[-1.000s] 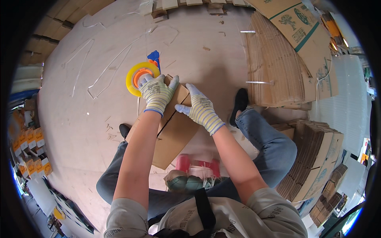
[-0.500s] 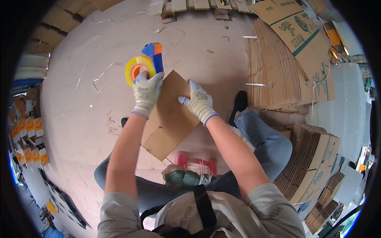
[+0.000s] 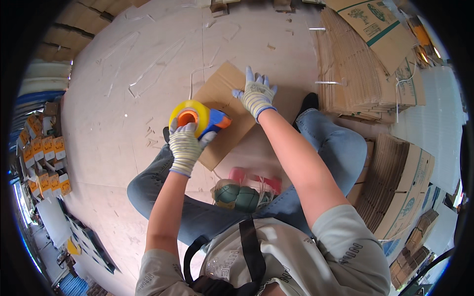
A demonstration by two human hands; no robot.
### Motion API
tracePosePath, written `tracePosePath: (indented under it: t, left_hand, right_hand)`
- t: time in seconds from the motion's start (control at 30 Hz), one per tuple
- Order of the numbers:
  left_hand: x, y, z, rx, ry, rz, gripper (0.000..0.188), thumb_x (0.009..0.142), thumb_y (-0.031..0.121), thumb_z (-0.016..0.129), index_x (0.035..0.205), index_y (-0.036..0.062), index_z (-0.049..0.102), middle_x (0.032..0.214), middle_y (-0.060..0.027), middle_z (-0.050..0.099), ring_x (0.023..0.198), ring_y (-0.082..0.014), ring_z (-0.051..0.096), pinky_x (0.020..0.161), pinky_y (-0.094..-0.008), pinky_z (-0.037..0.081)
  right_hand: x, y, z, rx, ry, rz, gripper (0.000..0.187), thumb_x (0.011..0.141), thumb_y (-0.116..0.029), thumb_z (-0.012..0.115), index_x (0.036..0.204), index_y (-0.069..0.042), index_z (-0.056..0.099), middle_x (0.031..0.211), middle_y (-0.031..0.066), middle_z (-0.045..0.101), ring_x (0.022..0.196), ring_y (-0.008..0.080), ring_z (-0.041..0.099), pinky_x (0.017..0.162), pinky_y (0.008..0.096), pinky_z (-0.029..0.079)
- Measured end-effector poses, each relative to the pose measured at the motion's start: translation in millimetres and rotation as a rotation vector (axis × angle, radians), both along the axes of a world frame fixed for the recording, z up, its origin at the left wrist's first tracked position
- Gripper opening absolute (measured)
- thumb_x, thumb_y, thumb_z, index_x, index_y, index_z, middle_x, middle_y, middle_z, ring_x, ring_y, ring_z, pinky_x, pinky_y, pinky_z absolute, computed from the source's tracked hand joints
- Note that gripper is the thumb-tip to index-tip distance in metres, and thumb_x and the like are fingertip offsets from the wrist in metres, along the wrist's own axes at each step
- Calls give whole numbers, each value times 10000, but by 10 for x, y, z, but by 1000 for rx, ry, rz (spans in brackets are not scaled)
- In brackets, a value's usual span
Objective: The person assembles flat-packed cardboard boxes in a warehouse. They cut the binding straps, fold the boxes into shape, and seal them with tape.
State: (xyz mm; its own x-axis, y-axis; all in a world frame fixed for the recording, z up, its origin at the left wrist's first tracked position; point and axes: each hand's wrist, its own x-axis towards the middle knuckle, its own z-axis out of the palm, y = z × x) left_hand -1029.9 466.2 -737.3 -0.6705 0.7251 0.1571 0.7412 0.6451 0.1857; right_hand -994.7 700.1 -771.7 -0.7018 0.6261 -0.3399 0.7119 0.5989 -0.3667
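A brown cardboard box [image 3: 232, 129] lies at a slant on the floor between my legs. My left hand [image 3: 185, 150], in a striped work glove, is closed on a tape dispenser [image 3: 215, 118] with a blue body, an orange core and a wide yellow tape roll. The dispenser's blue and orange end points right, over the left part of the box; whether it touches the cardboard I cannot tell. At the box's far right edge, my gloved right hand [image 3: 257, 96] rests with its fingers spread, nothing in its grasp.
Close to my lap are green rounded bundles [image 3: 242, 197] with strings and a red-pink object [image 3: 269, 183]. Flattened cartons are stacked at the right [image 3: 343, 74], with another stack [image 3: 385, 172] beside my knee. Orange-and-white boxes [image 3: 49, 148] stand far left. Thin clear strips lie on the floor.
My left hand has brought the tape dispenser nearer to me and turned it from pointing away to pointing right over the box. My right hand's fingers have spread. The whole view has shifted.
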Motion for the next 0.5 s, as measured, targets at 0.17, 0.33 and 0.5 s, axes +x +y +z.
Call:
tracePosePath:
  t: [0.17,0.33,0.5]
  left_hand:
    - [-30,-213,420,759,-1113,259,427,880,443,545,737,42,572,638,49,511,561,-24,430,477,-221,341]
    - [-192,-334,152,712,-1073,406,441,861,474,566,742,49,575,671,47,518,581,-35,432,503,-214,364]
    - [-265,-280,201,538,-1129,337,510,848,494,576,857,-14,621,699,18,572,604,-46,489,535,-210,412]
  right_hand:
    - [26,51,27,-77,-27,-4,839,784,-494,617,1439,-206,179,1405,85,358,1314,271,298,1048,613,178]
    - [-4,44,43,-95,-50,24,831,791,-518,597,1440,-214,177,1377,56,399,1297,234,332,1052,617,175]
    - [7,51,60,-120,-51,9,829,795,-509,598,1443,-217,173,1384,58,391,1298,231,333,1055,614,168]
